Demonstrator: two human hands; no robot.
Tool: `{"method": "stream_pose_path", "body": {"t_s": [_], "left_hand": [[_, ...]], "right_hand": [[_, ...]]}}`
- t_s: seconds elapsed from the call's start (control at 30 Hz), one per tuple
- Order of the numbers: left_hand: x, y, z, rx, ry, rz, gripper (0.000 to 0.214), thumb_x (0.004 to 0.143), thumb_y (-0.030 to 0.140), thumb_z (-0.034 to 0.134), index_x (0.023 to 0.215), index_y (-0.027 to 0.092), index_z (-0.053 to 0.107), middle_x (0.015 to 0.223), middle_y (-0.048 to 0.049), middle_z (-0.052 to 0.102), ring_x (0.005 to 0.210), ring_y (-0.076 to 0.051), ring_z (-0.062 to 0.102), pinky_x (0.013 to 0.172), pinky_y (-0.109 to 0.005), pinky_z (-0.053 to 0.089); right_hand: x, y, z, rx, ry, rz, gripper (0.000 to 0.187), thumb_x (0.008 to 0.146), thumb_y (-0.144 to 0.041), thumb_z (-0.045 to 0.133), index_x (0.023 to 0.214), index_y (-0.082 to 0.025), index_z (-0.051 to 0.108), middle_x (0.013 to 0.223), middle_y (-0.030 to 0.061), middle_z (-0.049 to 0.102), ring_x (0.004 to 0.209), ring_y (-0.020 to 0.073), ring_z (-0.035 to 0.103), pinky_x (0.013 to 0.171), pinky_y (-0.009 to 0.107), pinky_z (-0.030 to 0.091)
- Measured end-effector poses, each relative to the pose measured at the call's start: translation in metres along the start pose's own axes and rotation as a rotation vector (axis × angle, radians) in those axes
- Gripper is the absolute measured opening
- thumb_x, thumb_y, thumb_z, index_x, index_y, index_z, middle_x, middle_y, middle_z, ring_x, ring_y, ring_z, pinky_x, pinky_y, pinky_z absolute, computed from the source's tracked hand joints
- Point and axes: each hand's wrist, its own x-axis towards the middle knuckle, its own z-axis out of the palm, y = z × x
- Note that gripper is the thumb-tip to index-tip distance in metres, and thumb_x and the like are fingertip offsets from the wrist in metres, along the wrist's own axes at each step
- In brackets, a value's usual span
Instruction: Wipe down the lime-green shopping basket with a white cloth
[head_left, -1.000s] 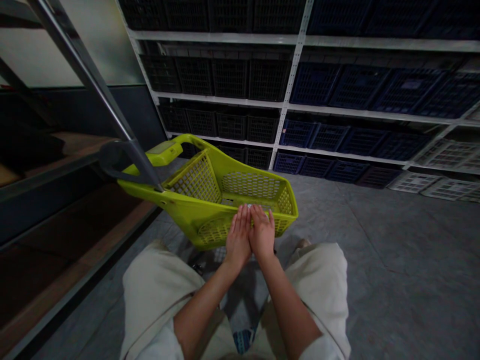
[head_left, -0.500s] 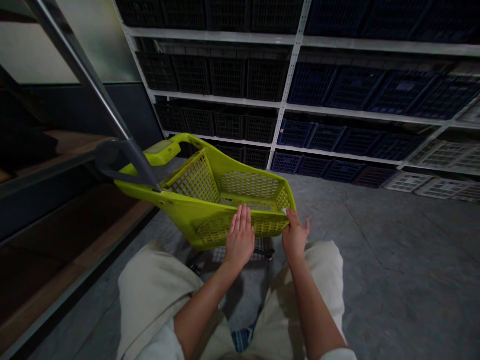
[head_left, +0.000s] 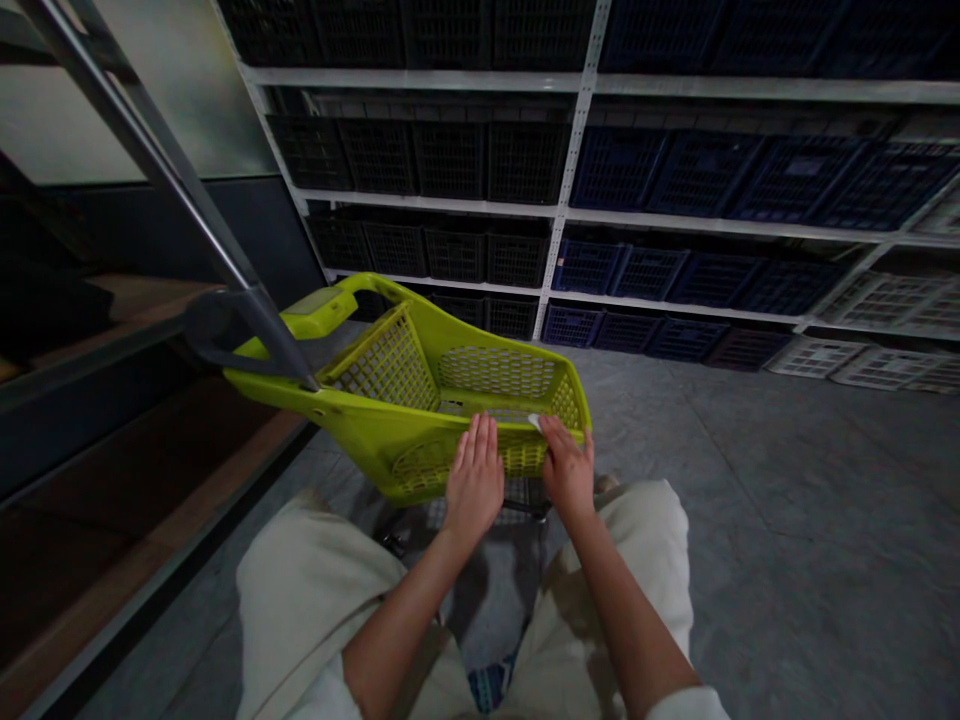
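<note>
A lime-green plastic shopping cart (head_left: 352,412) with grid-like openings stands before my knees. My left hand (head_left: 475,478) lies flat against the near side of its basket, fingers stretched together up to the rim. To its right, my right hand (head_left: 568,468) is at the same rim near the basket's front corner. Its fingers press a small white cloth or tissue (head_left: 535,422) on the rim; most of that white piece is hidden under the fingers. Inside, the basket shows a mesh divider (head_left: 386,360).
White metal shelving (head_left: 559,215) runs across the back, filled with black crates (head_left: 450,160), blue crates (head_left: 701,170) and white crates (head_left: 817,357). A metal pole (head_left: 172,190) rises at the cart's handle end. Wooden shelves (head_left: 150,540) line the left. Grey floor (head_left: 787,480) extends right.
My right hand has slid left along the rim with the white piece, away from the front corner and closer to my left hand. My left hand stays almost in place on the cart's side.
</note>
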Motion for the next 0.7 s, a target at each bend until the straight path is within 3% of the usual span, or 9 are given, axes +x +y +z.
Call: {"method": "stream_pose_path", "body": {"t_s": [0.13, 0.2, 0.27, 0.5, 0.6, 0.7], "left_hand": [[0.000, 0.003, 0.000, -0.021, -0.005, 0.003, 0.069, 0.099, 0.021, 0.032, 0.156, 0.008, -0.003, 0.165, -0.0120, 0.015, 0.153, -0.023, 0.008, 0.124, -0.042, 0.023], [0.000, 0.006, 0.001, -0.026, -0.004, -0.003, 0.069, 0.099, 0.021, 0.032, 0.156, 0.007, -0.002, 0.165, -0.0125, 0.015, 0.153, -0.023, 0.007, 0.124, -0.042, 0.023], [0.000, 0.009, 0.002, -0.033, -0.002, -0.012, 0.069, 0.099, 0.021, 0.033, 0.156, 0.006, -0.001, 0.164, -0.0141, 0.016, 0.153, -0.024, 0.006, 0.123, -0.044, 0.024], [0.001, 0.013, 0.008, -0.004, -0.030, -0.055, 0.069, 0.094, 0.016, 0.038, 0.157, 0.006, 0.010, 0.162, -0.0173, 0.025, 0.152, -0.026, 0.012, 0.123, -0.045, 0.026], [0.001, 0.007, 0.004, 0.006, -0.033, -0.030, 0.068, 0.095, 0.015, 0.036, 0.157, 0.006, 0.009, 0.162, -0.0160, 0.027, 0.152, -0.025, 0.014, 0.123, -0.044, 0.026], [0.000, 0.002, -0.001, 0.001, -0.019, -0.013, 0.067, 0.098, 0.020, 0.033, 0.157, 0.007, 0.004, 0.163, -0.0139, 0.022, 0.153, -0.023, 0.011, 0.123, -0.044, 0.025]], "right_hand": [[-0.008, 0.039, -0.010, -0.023, 0.073, 0.167, 0.050, 0.088, -0.010, 0.037, 0.130, -0.025, 0.060, 0.135, 0.0058, 0.065, 0.129, 0.0195, 0.056, 0.119, 0.054, 0.014], [-0.006, 0.038, -0.009, -0.045, 0.102, 0.252, 0.048, 0.087, -0.010, 0.037, 0.125, -0.024, 0.063, 0.132, 0.0058, 0.066, 0.128, 0.0212, 0.057, 0.118, 0.057, 0.013], [0.000, 0.022, -0.006, -0.072, 0.111, 0.298, 0.049, 0.085, -0.008, 0.037, 0.123, -0.022, 0.065, 0.131, 0.0072, 0.067, 0.127, 0.0228, 0.058, 0.119, 0.058, 0.012], [0.025, -0.072, 0.010, 0.001, -0.049, 0.065, 0.042, 0.090, -0.010, 0.043, 0.126, -0.018, 0.063, 0.133, 0.0101, 0.065, 0.130, 0.0236, 0.056, 0.121, 0.049, 0.016], [0.022, -0.070, 0.009, 0.057, -0.084, -0.019, 0.049, 0.089, -0.007, 0.042, 0.132, -0.022, 0.059, 0.136, 0.0068, 0.064, 0.133, 0.0198, 0.053, 0.123, 0.051, 0.006], [0.011, -0.033, 0.000, 0.037, -0.064, -0.045, 0.061, 0.083, -0.001, 0.040, 0.138, -0.026, 0.053, 0.140, 0.0036, 0.061, 0.136, 0.0179, 0.050, 0.121, 0.057, -0.008]]}}
